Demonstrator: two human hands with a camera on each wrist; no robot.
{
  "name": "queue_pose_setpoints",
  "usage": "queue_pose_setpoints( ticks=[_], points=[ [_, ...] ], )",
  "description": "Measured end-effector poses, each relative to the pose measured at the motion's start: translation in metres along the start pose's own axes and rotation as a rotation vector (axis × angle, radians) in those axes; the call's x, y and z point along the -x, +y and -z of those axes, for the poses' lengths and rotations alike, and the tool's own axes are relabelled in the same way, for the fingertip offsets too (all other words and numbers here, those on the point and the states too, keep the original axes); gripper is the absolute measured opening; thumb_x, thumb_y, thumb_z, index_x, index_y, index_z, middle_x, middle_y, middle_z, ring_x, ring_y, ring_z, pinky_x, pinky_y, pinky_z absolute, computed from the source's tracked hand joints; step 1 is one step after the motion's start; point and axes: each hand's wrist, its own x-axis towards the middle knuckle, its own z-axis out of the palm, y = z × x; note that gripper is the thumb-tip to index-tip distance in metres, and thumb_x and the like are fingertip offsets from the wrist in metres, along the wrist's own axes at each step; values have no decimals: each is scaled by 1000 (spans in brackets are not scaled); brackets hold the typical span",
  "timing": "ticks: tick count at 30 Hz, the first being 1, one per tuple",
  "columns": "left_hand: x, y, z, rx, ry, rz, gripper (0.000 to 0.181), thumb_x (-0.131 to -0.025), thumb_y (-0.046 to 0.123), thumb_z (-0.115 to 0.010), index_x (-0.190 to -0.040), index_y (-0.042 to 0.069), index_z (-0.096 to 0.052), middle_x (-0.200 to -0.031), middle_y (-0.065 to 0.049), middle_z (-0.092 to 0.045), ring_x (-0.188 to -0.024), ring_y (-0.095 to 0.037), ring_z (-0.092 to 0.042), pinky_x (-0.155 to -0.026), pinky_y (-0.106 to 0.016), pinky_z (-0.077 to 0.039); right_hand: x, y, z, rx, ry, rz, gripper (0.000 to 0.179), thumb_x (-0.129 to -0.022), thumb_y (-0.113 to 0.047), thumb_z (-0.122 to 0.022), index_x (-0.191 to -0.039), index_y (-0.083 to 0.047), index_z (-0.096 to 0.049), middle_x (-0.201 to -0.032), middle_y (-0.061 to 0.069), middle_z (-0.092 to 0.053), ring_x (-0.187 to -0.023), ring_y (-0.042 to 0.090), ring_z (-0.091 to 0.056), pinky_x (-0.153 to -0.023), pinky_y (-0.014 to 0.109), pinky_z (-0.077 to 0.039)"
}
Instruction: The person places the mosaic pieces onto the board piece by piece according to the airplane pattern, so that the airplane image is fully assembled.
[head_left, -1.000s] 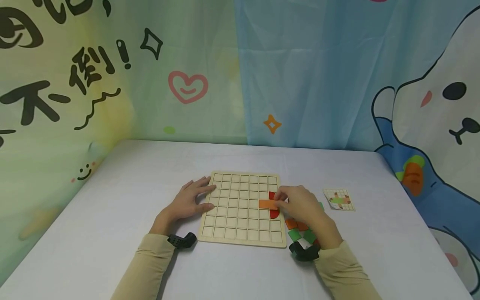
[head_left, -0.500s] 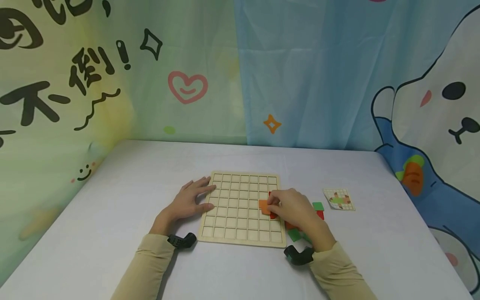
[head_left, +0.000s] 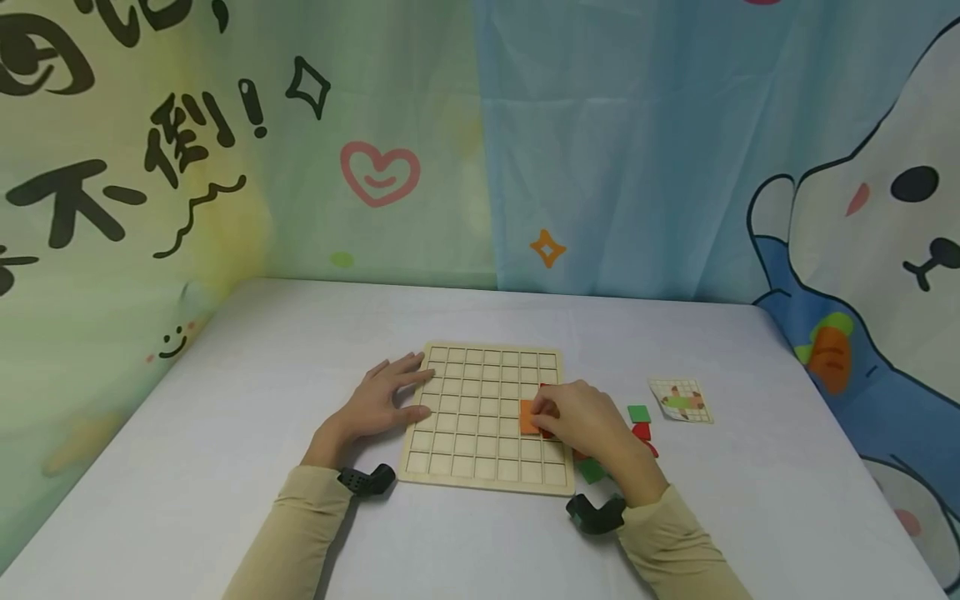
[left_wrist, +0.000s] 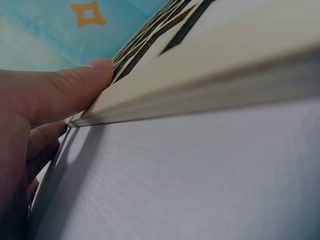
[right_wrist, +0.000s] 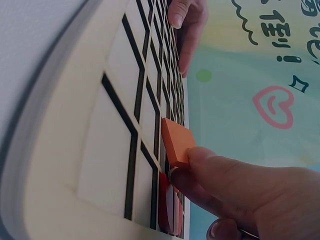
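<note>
A wooden grid board (head_left: 468, 450) lies on the white table. My left hand (head_left: 382, 402) rests at its left side, fingers and thumb spread along the edge; in the left wrist view the thumb (left_wrist: 75, 92) lies on the rim. My right hand (head_left: 588, 417) pinches an orange tile (right_wrist: 177, 141) between thumb and finger over the board's right part. That tile looks tilted against the grid in the right wrist view. Red pieces (right_wrist: 167, 205) sit on the board beside it, mostly hidden by my right hand in the head view.
Right of the board lie loose pieces, among them a green square (head_left: 639, 413), a red piece (head_left: 642, 431) and another green square (head_left: 591, 471); my right arm covers some. Farther right is a small pattern card (head_left: 681, 401). A printed curtain (head_left: 420, 233) stands behind the table.
My right hand has moved left and slightly nearer. The orange shape reached farther right before; now it extends toward the near side. Loose pieces at the right have come into view. The left hand stays put.
</note>
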Motion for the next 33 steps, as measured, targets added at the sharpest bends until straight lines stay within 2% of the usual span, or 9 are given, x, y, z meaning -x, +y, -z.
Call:
queue_pose_setpoints(
  ticks=[7, 15, 19, 25, 33],
  points=[
    [-1, -1, 0, 8, -4, -1, 67, -84, 49, -64, -140, 16, -49, -155, -7, -31, -146, -25, -23, -121, -46, -10, 1, 0, -1, -1, -13, -8, 7, -83, -29, -73, -87, -24, -70, -74, -12, -65, -63, 6, -53, -55, 25, -44],
    [-1, -1, 0, 3, -3, 0, 67, -84, 48, -65, -140, 16, -49, -155, -7, -32, -146, -24, -24, -121, -45, -10, 3, -1, 2, 14, -62, 5, 22, -75, -34, -80, -93, -24, -70, -76, -15, -64, -71, 3, -56, -62, 27, -47],
    [0, 0, 0, 1, -2, -4, 67, -84, 48, -65, -140, 15, -49, -155, -9, -32, -145, -26, -24, -121, -47, -12, 3, -2, 4, 36, -81, 11, 28, -73, -34, -81, -97, -25, -70, -84, -14, -65, -78, 4, -57, -65, 30, -49],
    [1, -1, -2, -5, 8, -18, 66, -84, 47, -65, -139, 15, -49, -154, -10, -33, -145, -27, -25, -120, -49, -13, 3, -3, 4, 73, -86, 6, 26, -74, -35, -81, -97, -26, -72, -91, -12, -65, -83, 7, -58, -67, 31, -50],
    [1, 0, 0, -9, 3, -12, 67, -84, 48, -64, -140, 15, -48, -154, -9, -32, -145, -27, -24, -121, -48, -12, 4, -3, 6, 93, -90, 27, 22, -76, -37, -79, -94, -26, -74, -87, -13, -62, -74, 6, -52, -61, 28, -45]
  ],
)
